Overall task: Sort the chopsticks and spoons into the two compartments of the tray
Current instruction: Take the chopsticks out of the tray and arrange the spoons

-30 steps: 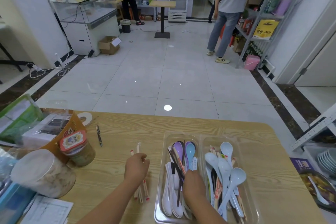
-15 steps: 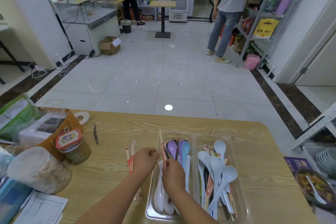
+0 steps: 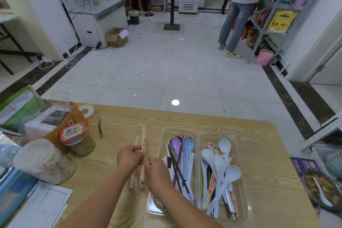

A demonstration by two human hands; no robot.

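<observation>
Materials and finish, table and contents

Table [image 3: 185, 120]: light wood grain, matt. Tray [image 3: 199, 135]: clear glossy plastic. Spoons [image 3: 224, 170]: smooth glossy plastic, pale blue, purple, white. Wrapped chopsticks [image 3: 143, 146]: thin paper sleeves printed red. Dark chopsticks [image 3: 175, 164]: smooth, lacquered look.

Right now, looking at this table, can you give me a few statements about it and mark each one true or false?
1. Both hands are over the table, to the left of the tray. True: the left hand and the right hand meet at the wrapped chopsticks on the wood.
2. The right compartment holds only spoons. False: wrapped chopsticks lie under the pale blue spoons.
3. A purple spoon lies in the left compartment. True.
4. The tray is opaque black. False: it is clear plastic.
5. A pen lies on the table beyond the hands. True.
</observation>
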